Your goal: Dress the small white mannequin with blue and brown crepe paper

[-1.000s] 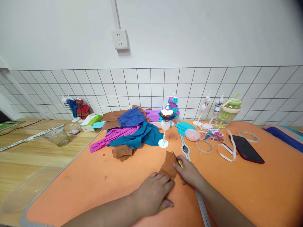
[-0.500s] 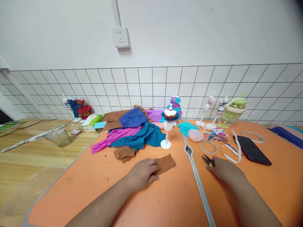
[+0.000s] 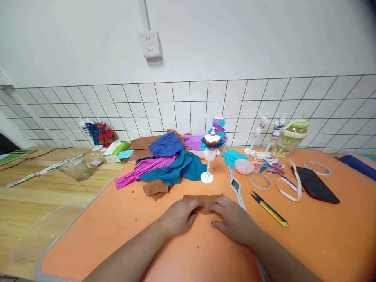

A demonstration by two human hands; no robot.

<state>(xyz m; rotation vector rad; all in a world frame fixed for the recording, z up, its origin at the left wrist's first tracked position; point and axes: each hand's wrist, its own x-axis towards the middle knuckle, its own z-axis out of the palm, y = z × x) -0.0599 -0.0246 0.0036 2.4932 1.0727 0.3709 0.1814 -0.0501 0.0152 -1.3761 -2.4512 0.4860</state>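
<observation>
A strip of brown crepe paper (image 3: 206,203) lies flat on the orange table mat in front of me. My left hand (image 3: 180,215) is on its left part, fingers curled over the paper and thumb drawn in close. On the right part rest the fingertips of my right hand (image 3: 232,219), its thumb held apart below the paper. Yellow-handled thread snips (image 3: 270,209) lie to the right of that hand. Just beyond the strip stands a small white-stemmed figure (image 3: 208,160) with a brown and white top, upright on a round base.
Blue, teal, magenta and brown crepe paper (image 3: 164,164) is heaped at back left, a crumpled brown piece (image 3: 157,189) before it. Rightward are a pink dish (image 3: 244,166), tape rings (image 3: 260,180), a phone (image 3: 315,184) and a green-lidded bottle (image 3: 290,137). A glass cup (image 3: 75,170) stands left.
My right hand has let go of the snips, leaving them on the mat, and moved left onto the brown strip. The strip now lies straighter; my left hand has stayed on it.
</observation>
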